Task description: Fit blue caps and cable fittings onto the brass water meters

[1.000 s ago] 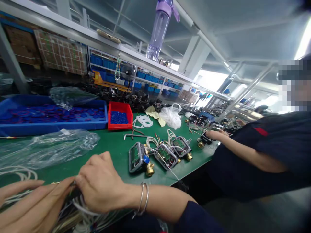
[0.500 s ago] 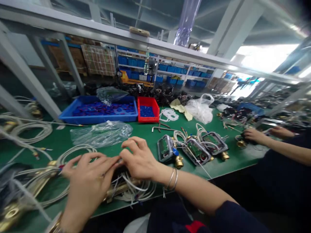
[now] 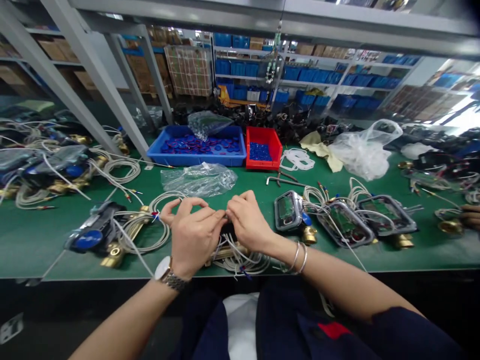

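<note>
The left hand (image 3: 195, 234) and right hand (image 3: 248, 222) meet, fingertips drawn in close together — probably so both bear on one small spot — but whether anything is pinched between them cannot be told. Mostly hidden, the unit (image 3: 225, 252) lies directly beneath the grip near the table's (image 3: 255, 182) front edge, its coil (image 3: 240, 265) showing below the hands. Beyond, tray (image 3: 197, 160) and bin (image 3: 262, 164) stand side by side, seemingly for easy reach.

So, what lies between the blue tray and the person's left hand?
In the head view, a clear plastic bag and, nearer the left hand, a pale cable loop's edge.
</note>
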Demonstrator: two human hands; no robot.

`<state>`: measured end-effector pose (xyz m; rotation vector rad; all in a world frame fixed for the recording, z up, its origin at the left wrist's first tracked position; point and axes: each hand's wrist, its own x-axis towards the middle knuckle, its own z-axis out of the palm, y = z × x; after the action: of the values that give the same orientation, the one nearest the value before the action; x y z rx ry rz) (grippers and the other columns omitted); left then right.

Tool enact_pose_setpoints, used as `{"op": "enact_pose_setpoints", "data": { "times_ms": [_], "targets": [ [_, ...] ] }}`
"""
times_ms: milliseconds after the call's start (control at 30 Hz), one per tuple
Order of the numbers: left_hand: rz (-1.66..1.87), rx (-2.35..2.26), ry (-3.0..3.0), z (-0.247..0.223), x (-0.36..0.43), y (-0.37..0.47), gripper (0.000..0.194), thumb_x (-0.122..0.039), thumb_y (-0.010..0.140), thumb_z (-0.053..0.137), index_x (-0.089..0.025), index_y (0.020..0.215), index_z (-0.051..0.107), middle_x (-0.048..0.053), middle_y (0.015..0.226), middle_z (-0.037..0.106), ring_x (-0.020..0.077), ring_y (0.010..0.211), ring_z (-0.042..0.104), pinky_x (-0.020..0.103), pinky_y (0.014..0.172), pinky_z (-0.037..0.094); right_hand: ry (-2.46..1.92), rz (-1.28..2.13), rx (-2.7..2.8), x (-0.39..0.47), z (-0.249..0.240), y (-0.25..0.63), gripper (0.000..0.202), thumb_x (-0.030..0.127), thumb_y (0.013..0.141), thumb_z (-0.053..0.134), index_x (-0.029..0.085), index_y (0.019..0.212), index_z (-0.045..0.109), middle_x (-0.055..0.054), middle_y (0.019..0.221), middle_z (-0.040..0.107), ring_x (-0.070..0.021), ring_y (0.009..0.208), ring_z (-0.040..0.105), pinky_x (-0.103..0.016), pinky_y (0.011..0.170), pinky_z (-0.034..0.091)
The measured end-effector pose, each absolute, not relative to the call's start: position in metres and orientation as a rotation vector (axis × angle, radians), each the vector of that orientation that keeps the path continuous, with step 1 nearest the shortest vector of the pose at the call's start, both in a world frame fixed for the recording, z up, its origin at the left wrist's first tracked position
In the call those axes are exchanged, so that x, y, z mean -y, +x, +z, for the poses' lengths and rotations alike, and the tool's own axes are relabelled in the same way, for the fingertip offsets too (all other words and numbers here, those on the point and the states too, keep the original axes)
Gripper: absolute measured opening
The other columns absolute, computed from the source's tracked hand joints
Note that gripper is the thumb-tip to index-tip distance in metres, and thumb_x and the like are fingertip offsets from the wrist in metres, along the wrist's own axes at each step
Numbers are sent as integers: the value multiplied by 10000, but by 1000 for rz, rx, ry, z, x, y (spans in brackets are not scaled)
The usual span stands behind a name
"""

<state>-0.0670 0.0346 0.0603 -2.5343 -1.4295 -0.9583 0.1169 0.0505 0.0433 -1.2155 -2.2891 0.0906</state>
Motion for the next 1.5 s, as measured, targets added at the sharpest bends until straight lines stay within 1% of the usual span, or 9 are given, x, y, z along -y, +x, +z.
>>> {"op": "enact_pose_setpoints", "data": {
  "times_ms": [67, 200, 333, 400, 600, 800, 1000, 1200, 1500],
  "targets": [
    [-960, 1410, -2492, 58, -33, -66, 147, -265, 921, 644, -278, 986, 776, 5, 884, 784, 278, 1046, 577, 549, 1035, 269, -1257, 166, 2255, -49, 42, 117, 281, 223, 1035, 391, 191, 810, 556, -63, 853, 602, -213, 890, 469, -377, 859, 405],
    [-926, 1455, -2587, 54, -33, -68, 143, -302, 926, 645, -310, 966, 782, 4, 865, 777, 268, 989, 578, 544, 986, 287, -1060, -100, 2320, -48, 40, 121, 129, 251, 991, 499, 206, 954, 614, -116, 1201, 585, -280, 1203, 378, -455, 1013, 338],
    [-982, 1409, -2490, 47, -29, -64, 161, -252, 930, 631, -281, 974, 783, 11, 846, 773, 263, 983, 579, 514, 998, 297, -1192, 139, 2274, -47, 34, 120, 251, 214, 1016, 426, 198, 804, 560, -60, 864, 581, -222, 921, 451, -395, 880, 396],
    [-970, 1404, -2452, 45, -26, -63, 168, -249, 927, 638, -290, 1004, 781, 17, 862, 769, 275, 1008, 566, 534, 1025, 262, -1211, 234, 2265, -46, 31, 120, 266, 222, 1030, 399, 192, 820, 560, -54, 852, 573, -209, 878, 456, -382, 854, 413],
    [-924, 1567, -2603, 49, -30, -71, 105, -350, 888, 698, -339, 885, 802, 33, 981, 741, 299, 1061, 479, 527, 915, 294, -930, -188, 2401, -48, 34, 133, 136, 298, 985, 534, 232, 984, 653, -114, 1253, 534, -290, 1282, 357, -463, 1048, 358],
    [-938, 1608, -2669, 48, -36, -73, 102, -339, 886, 702, -355, 902, 802, 22, 977, 735, 278, 1047, 486, 496, 884, 301, -892, -193, 2475, -51, 35, 132, 131, 269, 976, 530, 224, 993, 652, -117, 1200, 538, -284, 1193, 405, -448, 982, 397],
    [-983, 1506, -2396, 43, -21, -53, 137, -298, 925, 655, -297, 889, 788, 13, 879, 742, 270, 1019, 505, 529, 959, 264, -1385, 230, 2239, -42, 26, 117, 268, 185, 1004, 413, 186, 768, 540, -61, 855, 516, -218, 859, 440, -378, 793, 434],
    [-970, 1573, -2556, 38, -34, -63, 84, -332, 871, 732, -372, 915, 791, -3, 971, 737, 277, 1062, 497, 518, 951, 266, -1120, -2, 2417, -42, 28, 135, 115, 219, 987, 494, 187, 1003, 603, -135, 1210, 515, -281, 1130, 408, -449, 973, 410],
    [-956, 1517, -2431, 37, -25, -57, 120, -315, 917, 673, -321, 929, 792, 16, 929, 746, 283, 1035, 502, 543, 972, 247, -1313, 271, 2320, -42, 27, 122, 279, 212, 1031, 399, 184, 801, 553, -78, 925, 538, -225, 926, 450, -390, 847, 447]
  ]
}}
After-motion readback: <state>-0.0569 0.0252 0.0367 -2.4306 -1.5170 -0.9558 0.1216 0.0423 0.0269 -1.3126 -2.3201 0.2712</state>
